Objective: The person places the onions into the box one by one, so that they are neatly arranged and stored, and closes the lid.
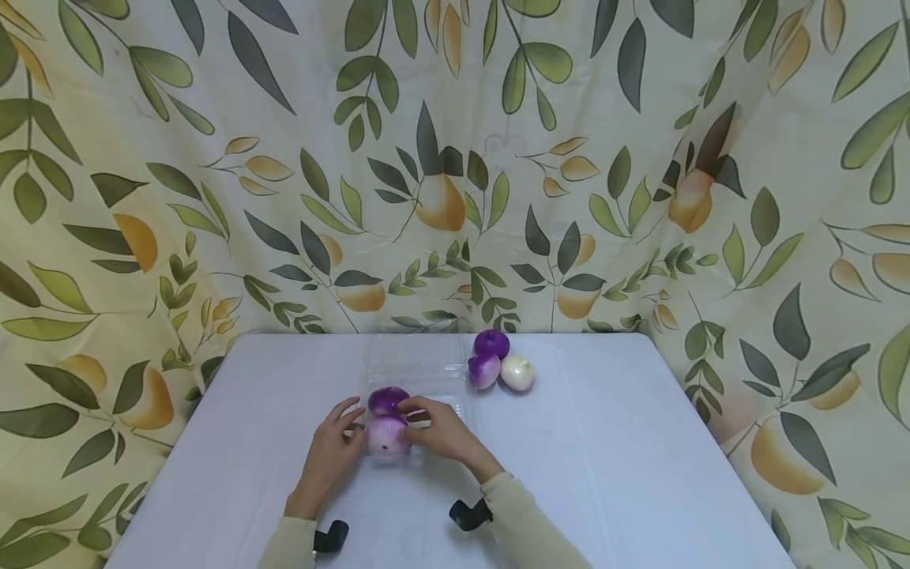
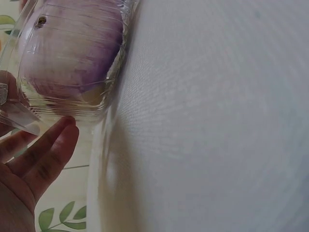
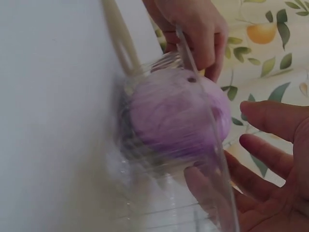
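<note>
A clear plastic container (image 1: 442, 387) lies on the table with its lid (image 1: 405, 352) folded back. Inside it are a dark purple onion (image 1: 387, 401) and, nearer the body, a paler purple-and-white onion (image 1: 387, 437). My left hand (image 1: 334, 442) holds the container's left rim; the left wrist view shows fingers (image 2: 53, 150) along the ribbed outer wall. Over the right side is my right hand (image 1: 444, 431), its fingers spread and slightly bent beside the two onions. In the right wrist view the right hand's fingertips (image 3: 247, 107) stand apart from the pale onion (image 3: 169, 113).
Two purple onions (image 1: 491, 343) (image 1: 484, 371) and a white onion (image 1: 517, 372) sit together right of the lid, near the far edge of the white table (image 1: 604, 458). Leaf-and-fruit patterned cloth (image 1: 455, 261) hangs behind the table and at both sides.
</note>
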Demonstrator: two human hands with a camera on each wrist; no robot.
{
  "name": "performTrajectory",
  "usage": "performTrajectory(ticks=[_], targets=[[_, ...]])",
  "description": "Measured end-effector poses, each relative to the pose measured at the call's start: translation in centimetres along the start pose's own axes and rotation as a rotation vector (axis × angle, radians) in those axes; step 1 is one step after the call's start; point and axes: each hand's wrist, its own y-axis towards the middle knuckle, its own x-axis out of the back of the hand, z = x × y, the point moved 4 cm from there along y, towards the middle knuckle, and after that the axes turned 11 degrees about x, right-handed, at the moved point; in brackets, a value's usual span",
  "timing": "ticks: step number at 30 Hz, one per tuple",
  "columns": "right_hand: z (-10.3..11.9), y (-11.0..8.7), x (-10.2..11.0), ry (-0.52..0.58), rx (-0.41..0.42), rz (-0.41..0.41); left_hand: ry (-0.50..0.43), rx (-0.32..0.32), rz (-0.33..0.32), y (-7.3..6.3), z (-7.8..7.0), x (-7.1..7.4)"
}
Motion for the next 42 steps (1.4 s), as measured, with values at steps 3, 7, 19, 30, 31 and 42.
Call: performTrajectory(ticks=[3,7,19,30,31,42], targets=[[0.4,-0.1,0.6,0.018,0.01,-0.019,-0.003,0.012,0.007,0.0,-0.1,0.0],[1.2,-0.2,1.4,0.051,0.035,-0.045,0.001,0.016,0.007,-0.1,-0.2,0.0],[4.5,-0.9,3.7,0.118,0.034,-0.097,0.014,0.018,-0.001,-0.1,-0.1,-0.1],[7.2,-2.0,5.2,0.119,0.06,-0.131,0.02,0.02,-0.001,-0.2,-0.2,0.0],[7.4,-2.1,5.3,0.114,0.059,-0.133,0.017,0.016,-0.002,-0.2,-0.2,0.0],[8.4,-3.4,7.0,0.113,0.113,-0.165,0.022,0.0,-0.015,-0.2,-0.1,-0.1]])
